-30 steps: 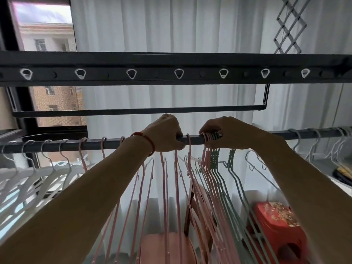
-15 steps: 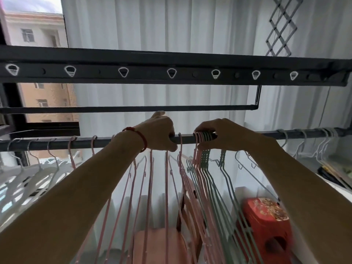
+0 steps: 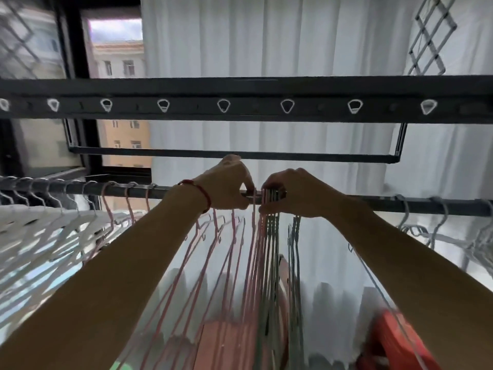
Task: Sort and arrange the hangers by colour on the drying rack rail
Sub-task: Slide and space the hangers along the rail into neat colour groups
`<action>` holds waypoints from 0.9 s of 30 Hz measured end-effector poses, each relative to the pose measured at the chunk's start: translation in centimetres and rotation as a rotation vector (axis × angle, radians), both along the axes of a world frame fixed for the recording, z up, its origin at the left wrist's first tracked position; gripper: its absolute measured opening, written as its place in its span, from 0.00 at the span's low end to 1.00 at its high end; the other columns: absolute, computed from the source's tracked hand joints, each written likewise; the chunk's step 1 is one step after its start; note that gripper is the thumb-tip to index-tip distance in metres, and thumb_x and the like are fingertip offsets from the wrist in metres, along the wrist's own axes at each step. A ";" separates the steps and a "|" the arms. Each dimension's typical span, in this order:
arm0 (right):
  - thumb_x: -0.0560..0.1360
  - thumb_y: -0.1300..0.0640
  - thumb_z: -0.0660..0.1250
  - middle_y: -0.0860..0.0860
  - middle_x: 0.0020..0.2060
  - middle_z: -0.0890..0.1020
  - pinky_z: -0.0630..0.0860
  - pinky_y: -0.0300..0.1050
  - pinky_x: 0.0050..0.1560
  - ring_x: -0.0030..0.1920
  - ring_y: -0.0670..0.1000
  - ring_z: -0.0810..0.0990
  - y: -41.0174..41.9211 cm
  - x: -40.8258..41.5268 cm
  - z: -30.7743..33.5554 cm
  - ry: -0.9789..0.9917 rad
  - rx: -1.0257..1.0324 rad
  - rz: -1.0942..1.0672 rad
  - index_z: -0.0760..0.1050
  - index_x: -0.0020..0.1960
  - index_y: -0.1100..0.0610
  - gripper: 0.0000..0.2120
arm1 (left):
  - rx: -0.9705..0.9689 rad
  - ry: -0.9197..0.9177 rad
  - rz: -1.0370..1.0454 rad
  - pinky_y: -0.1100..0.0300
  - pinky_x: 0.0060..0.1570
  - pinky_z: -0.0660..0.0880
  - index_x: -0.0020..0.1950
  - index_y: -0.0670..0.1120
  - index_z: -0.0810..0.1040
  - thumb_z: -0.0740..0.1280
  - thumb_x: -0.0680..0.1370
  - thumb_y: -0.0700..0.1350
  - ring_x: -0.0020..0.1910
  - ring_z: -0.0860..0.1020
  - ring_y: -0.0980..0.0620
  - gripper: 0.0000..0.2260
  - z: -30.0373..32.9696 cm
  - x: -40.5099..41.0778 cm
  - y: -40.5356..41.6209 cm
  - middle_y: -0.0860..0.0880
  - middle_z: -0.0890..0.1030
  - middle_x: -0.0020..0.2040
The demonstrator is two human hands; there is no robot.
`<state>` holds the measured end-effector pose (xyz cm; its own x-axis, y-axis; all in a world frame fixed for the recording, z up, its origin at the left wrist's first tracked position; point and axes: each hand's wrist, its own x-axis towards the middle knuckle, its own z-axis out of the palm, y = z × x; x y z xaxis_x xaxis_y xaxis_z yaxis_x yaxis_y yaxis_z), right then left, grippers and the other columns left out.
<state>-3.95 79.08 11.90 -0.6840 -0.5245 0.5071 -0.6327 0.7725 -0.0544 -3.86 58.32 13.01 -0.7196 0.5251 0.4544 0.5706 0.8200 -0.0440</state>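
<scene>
head view: i'm mid-sort at the rail (image 3: 400, 205). my left hand (image 3: 226, 186) pinches a pink hook; my right hand (image 3: 296, 193) curls round the bunched hooks of the green hangers (image 3: 272, 236), roughly four. about eight pink hangers (image 3: 232, 236) hang left. next i'd slide pink away from green.

Rail (image 3: 378, 202) bare right of hands; white hangers (image 3: 40, 225) crowd left.

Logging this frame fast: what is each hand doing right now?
Left hand: fingers curled, pinching a pink wire hanger's hook at the dark metal rail.
Right hand: gripping the bunched pink and green hanger hooks.
</scene>
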 end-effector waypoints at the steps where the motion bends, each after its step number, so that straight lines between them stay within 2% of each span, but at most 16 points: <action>1: 0.69 0.39 0.75 0.46 0.41 0.81 0.80 0.44 0.44 0.39 0.45 0.80 0.2 -0.1 -0.1 0.004 0.001 0.000 0.80 0.55 0.54 0.23 | 0.004 -0.001 0.012 0.44 0.72 0.62 0.54 0.53 0.85 0.74 0.72 0.49 0.71 0.65 0.47 0.11 -0.1 0.2 0.2 0.50 0.80 0.57; 5: 0.69 0.39 0.75 0.46 0.44 0.82 0.77 0.38 0.43 0.42 0.45 0.80 1.3 0.1 -0.2 -0.003 -0.004 -0.011 0.79 0.56 0.53 0.23 | 0.026 -0.015 0.061 0.49 0.70 0.63 0.57 0.48 0.84 0.74 0.74 0.48 0.73 0.62 0.47 0.12 -0.2 0.8 0.9 0.48 0.78 0.63; 9: 0.69 0.40 0.75 0.46 0.44 0.82 0.78 0.38 0.45 0.42 0.44 0.80 2.0 0.2 -0.3 -0.040 -0.034 -0.005 0.79 0.56 0.53 0.22 | 0.034 -0.037 0.068 0.48 0.70 0.65 0.56 0.47 0.85 0.75 0.74 0.47 0.75 0.61 0.47 0.12 -0.2 0.7 1.2 0.47 0.78 0.63; 13: 0.69 0.40 0.75 0.43 0.42 0.81 0.74 0.34 0.42 0.41 0.43 0.79 2.5 0.3 -0.5 -0.051 -0.045 -0.005 0.79 0.55 0.51 0.21 | 0.044 -0.044 0.063 0.51 0.70 0.64 0.56 0.46 0.84 0.74 0.74 0.46 0.74 0.62 0.47 0.12 -0.2 0.9 1.4 0.47 0.77 0.63; 18: 0.69 0.39 0.74 0.44 0.42 0.82 0.76 0.36 0.45 0.41 0.44 0.80 2.9 0.4 -0.6 -0.066 -0.052 -0.014 0.79 0.55 0.50 0.21 | 0.059 -0.032 0.035 0.52 0.70 0.63 0.57 0.44 0.84 0.74 0.75 0.46 0.75 0.62 0.48 0.12 -0.4 1.0 1.5 0.47 0.78 0.63; 27: 0.68 0.38 0.74 0.45 0.43 0.83 0.77 0.36 0.44 0.42 0.45 0.81 3.1 1.2 -0.5 -0.036 -0.051 -0.008 0.81 0.55 0.52 0.22 | 0.091 -0.032 0.039 0.55 0.66 0.68 0.55 0.45 0.84 0.74 0.75 0.45 0.72 0.67 0.48 0.10 -0.8 0.7 1.2 0.47 0.78 0.63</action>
<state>-2.79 82.14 11.41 -0.7063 -0.4931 0.5080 -0.6234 0.7732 -0.1162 -3.21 59.49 12.16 -0.7534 0.4543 0.4754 0.5383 0.8414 0.0490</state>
